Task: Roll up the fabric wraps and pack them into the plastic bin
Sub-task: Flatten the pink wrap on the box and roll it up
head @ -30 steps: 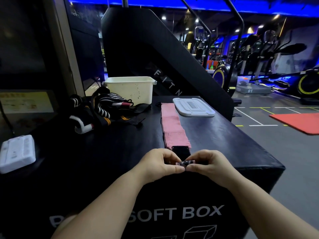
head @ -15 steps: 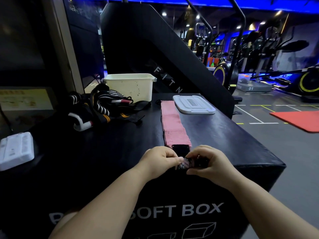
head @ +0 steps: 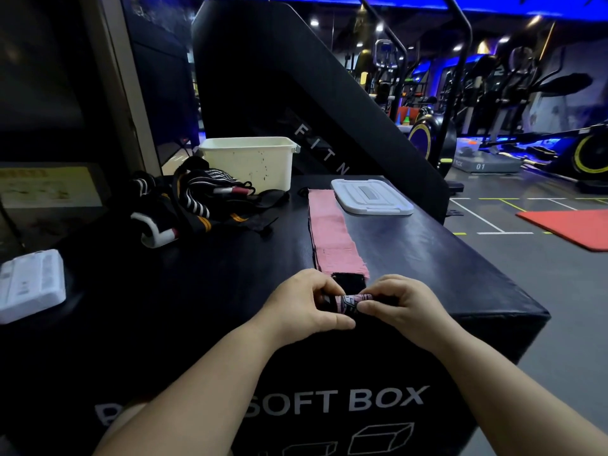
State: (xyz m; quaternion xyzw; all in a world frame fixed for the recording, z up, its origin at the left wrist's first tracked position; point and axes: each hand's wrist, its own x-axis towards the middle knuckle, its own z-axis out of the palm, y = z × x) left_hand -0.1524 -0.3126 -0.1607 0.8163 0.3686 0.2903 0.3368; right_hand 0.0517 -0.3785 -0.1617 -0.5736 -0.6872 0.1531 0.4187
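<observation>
A pink fabric wrap (head: 332, 235) lies stretched lengthwise on the black soft box (head: 427, 258), with a black patch near its close end. That end is rolled into a small tight roll (head: 347, 304). My left hand (head: 306, 304) pinches the roll from the left and my right hand (head: 401, 304) pinches it from the right. The cream plastic bin (head: 250, 162) stands open at the back of the box. Its white lid (head: 370, 200) lies flat beside the wrap's far end.
A heap of black, white and orange-striped wraps (head: 194, 202) lies left of the bin. A white flat device (head: 29, 284) sits at the left edge. A black slanted machine panel (head: 296, 93) rises behind. Gym floor and a red mat (head: 572, 225) lie to the right.
The rolled end has grown thicker and shifted a little forward along the wrap. Both hands kept their pinch on it and turned it.
</observation>
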